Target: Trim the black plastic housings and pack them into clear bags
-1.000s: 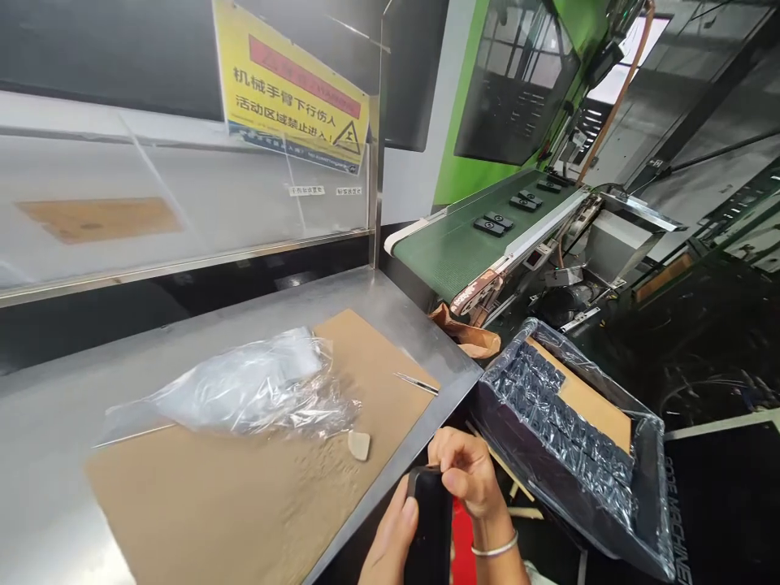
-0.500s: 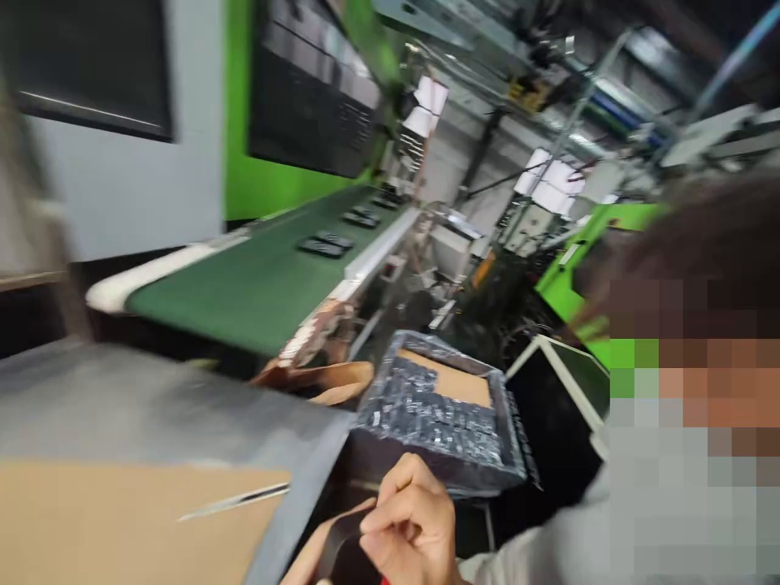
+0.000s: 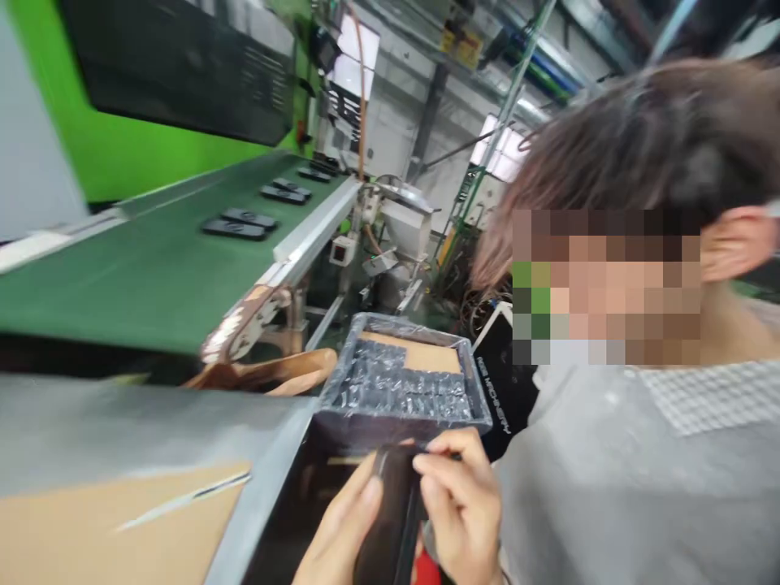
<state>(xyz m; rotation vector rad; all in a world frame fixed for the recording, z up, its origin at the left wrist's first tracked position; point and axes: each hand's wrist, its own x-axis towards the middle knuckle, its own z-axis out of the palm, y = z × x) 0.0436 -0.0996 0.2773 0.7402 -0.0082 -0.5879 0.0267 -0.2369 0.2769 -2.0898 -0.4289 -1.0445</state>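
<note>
A dark, smooth plastic part [image 3: 387,520] with a rounded top is held upright at the bottom centre. My left hand [image 3: 344,524] grips its left side, the thumb lying along the face. At its upper right edge, the fingers of my right hand [image 3: 460,500] are pinched together on the part. Something red shows low between the hands, too little of it to name. Just beyond them sits a plastic-lined box [image 3: 402,421] with rows of dark wrapped pieces [image 3: 402,386] and a bare cardboard patch [image 3: 432,357].
A green conveyor belt [image 3: 122,284] carries several flat black parts [image 3: 235,225]. On the grey table [image 3: 152,414] a thin pointed tool [image 3: 223,486] lies over a cardboard sheet [image 3: 152,536]. A person in a grey shirt [image 3: 621,487] is close on the right.
The view has swung to the right and come nearer the person. My left hand and the dark part have come further into view, and my right hand is now at the part's upper edge.
</note>
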